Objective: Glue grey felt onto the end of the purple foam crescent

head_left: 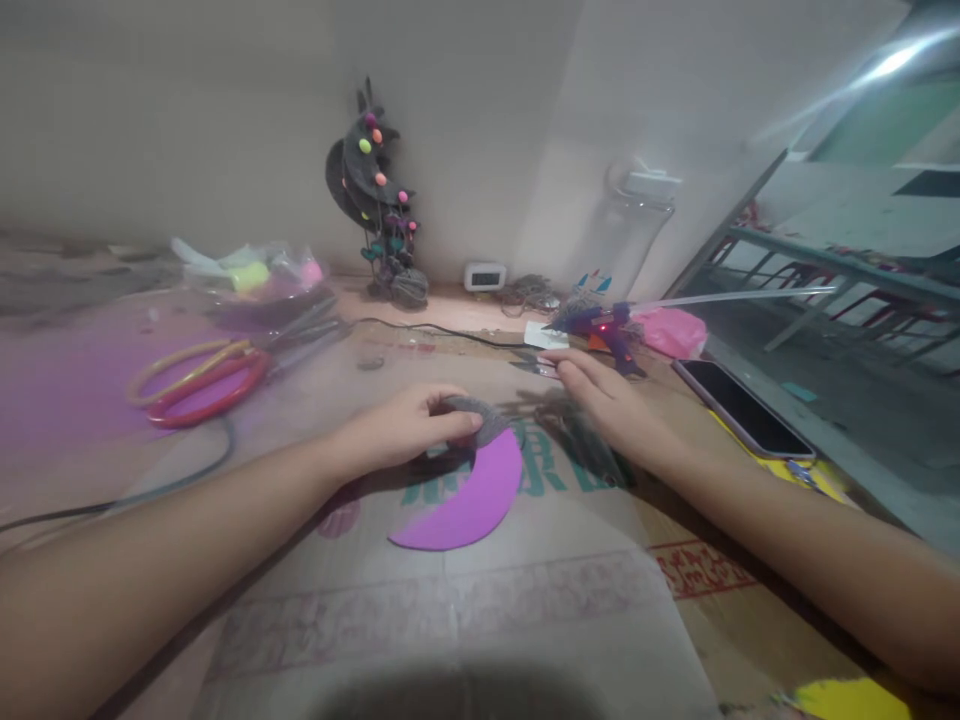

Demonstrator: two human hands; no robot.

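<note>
My left hand (416,425) pinches the upper end of a purple crescent (487,490), flat like a cut piece of foam or felt. Grey yarn (480,415) covers that upper end under my thumb. The crescent's lower tip points left, over the sheet on the table. My right hand (600,395) is farther back on the right, its fingers closed on a small pair of snips (534,366) with the blades pointing left. Part of the snips is hidden by my fingers. Just behind them lies a glue gun (600,325) with a clear glue stick and a lit red light.
Large scissors (206,385) with red and yellow handles lie left, near bagged pompoms (259,275). A decorated grey crescent (371,180) hangs against the wall. A small clock (485,277), a phone (746,408) and a pink bundle (673,332) stand or lie around. A black cord (442,332) crosses behind.
</note>
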